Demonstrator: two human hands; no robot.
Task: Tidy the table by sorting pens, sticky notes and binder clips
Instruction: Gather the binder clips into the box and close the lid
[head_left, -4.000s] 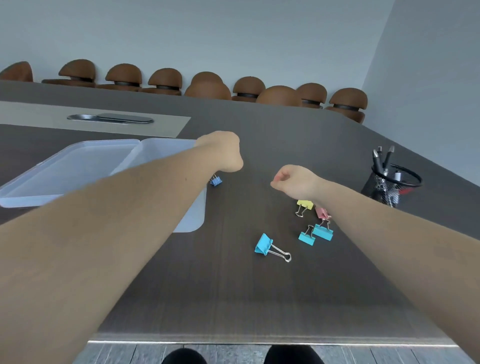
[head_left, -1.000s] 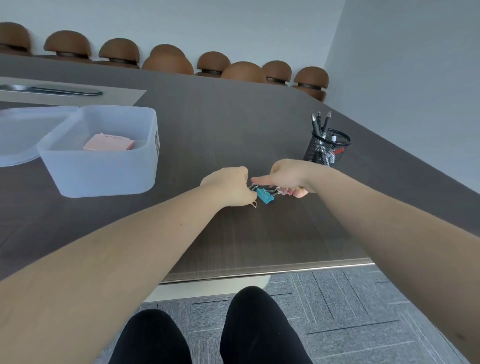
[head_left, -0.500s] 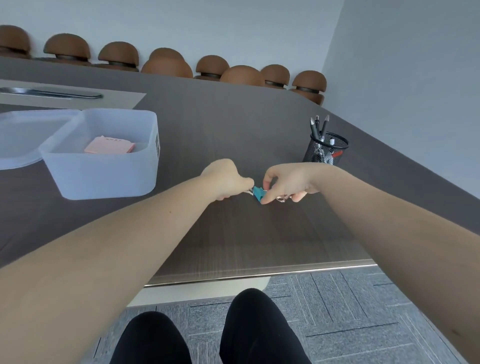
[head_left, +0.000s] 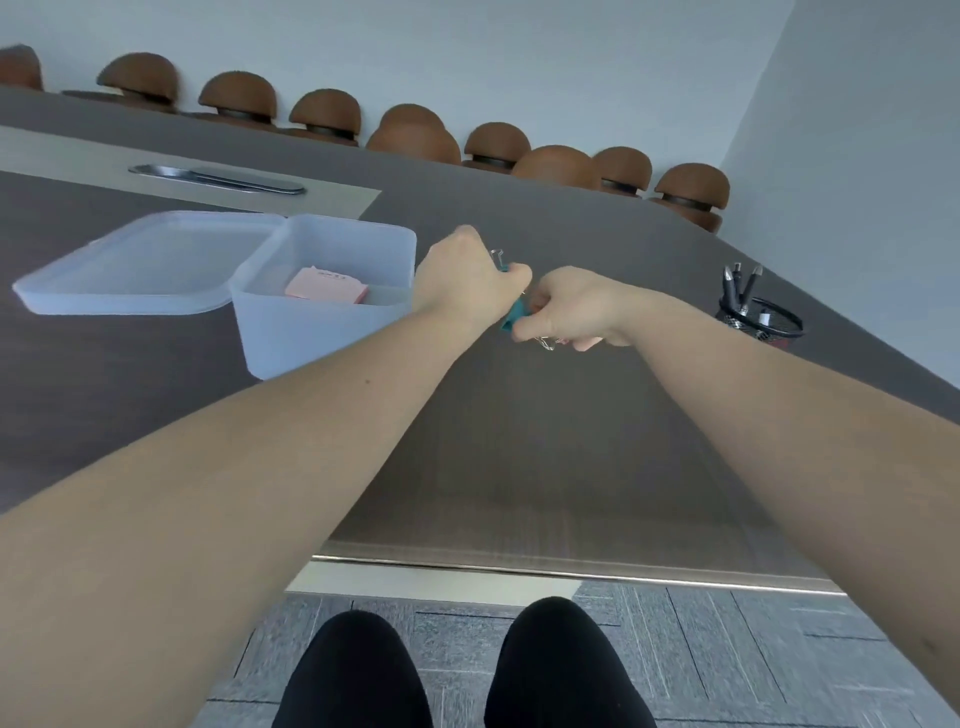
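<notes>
Between both hands (head_left: 519, 299), teal binder clip (head_left: 515, 315), tilted.

Left hand (head_left: 467, 278): fist closed, knuckles away from the camera, wire loop of a clip poking out above it.
Right hand (head_left: 569, 306): curled closed, touching the left.
Forearms: both bare, stretched forward, converging.

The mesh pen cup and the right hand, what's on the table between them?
Nothing: in the head view the dark table is bare between the right hand, closed on binder clips, and the mesh pen cup.
</notes>
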